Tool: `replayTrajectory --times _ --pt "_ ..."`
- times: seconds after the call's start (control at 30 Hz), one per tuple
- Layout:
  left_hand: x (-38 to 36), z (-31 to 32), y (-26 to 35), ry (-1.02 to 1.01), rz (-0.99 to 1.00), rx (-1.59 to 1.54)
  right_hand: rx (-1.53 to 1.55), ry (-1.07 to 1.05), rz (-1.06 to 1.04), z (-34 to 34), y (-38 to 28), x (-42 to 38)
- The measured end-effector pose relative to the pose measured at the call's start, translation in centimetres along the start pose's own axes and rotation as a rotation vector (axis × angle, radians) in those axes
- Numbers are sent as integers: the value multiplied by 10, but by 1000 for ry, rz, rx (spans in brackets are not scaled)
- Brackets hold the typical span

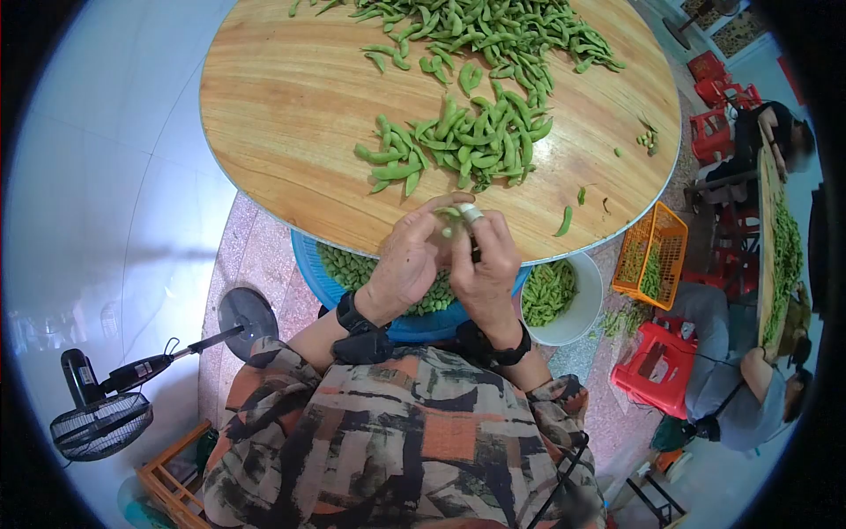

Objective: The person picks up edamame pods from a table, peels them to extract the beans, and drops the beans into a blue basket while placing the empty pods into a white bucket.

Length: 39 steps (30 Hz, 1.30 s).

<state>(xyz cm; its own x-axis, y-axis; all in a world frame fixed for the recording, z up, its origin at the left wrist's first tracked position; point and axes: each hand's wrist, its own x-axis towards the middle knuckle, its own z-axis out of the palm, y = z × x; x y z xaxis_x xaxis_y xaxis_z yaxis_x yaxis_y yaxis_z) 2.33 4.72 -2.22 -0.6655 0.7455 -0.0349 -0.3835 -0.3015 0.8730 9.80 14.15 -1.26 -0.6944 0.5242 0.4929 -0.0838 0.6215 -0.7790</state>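
Both my hands meet at the near edge of the round wooden table (282,106). My left hand (407,260) and my right hand (483,264) pinch one green soybean pod (451,214) between the fingertips. A metal cap sits on a right fingertip. A pile of green pods (463,141) lies just beyond the hands, and a larger heap (493,31) lies at the far side. Under the hands a blue basin (310,264) holds shelled beans.
A white bucket (589,300) of pods stands to the right of the basin. Further right stand an orange crate (656,251) and red stools (656,366). Other people sit at a second table (771,256). A floor fan (106,414) lies at the left.
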Motion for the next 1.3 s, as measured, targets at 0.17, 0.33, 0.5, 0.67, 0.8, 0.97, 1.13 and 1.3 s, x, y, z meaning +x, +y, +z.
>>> replayTrajectory --times 0.17,0.33,0.5,0.67,0.8,0.97,1.13,1.3 --pt "1 -8 -1 -11 -341 -314 157 -2 189 -13 7 -5" --pt "-12 -29 35 -287 -365 236 273 50 438 -73 12 -9" --pt "-11 -29 71 -155 -208 978 -410 -61 322 -172 63 -30" --pt "29 -36 36 237 393 1436 -1022 -256 491 -203 72 -45" --pt "30 -30 34 385 444 1557 -815 -112 376 -177 51 -31" --pt "24 -50 33 270 311 1199 -112 -193 320 -107 31 -5" --pt "11 -26 45 161 -222 332 472 -327 579 -39 10 15" --pt "3 -15 38 145 -205 320 894 -431 818 -29 11 19"
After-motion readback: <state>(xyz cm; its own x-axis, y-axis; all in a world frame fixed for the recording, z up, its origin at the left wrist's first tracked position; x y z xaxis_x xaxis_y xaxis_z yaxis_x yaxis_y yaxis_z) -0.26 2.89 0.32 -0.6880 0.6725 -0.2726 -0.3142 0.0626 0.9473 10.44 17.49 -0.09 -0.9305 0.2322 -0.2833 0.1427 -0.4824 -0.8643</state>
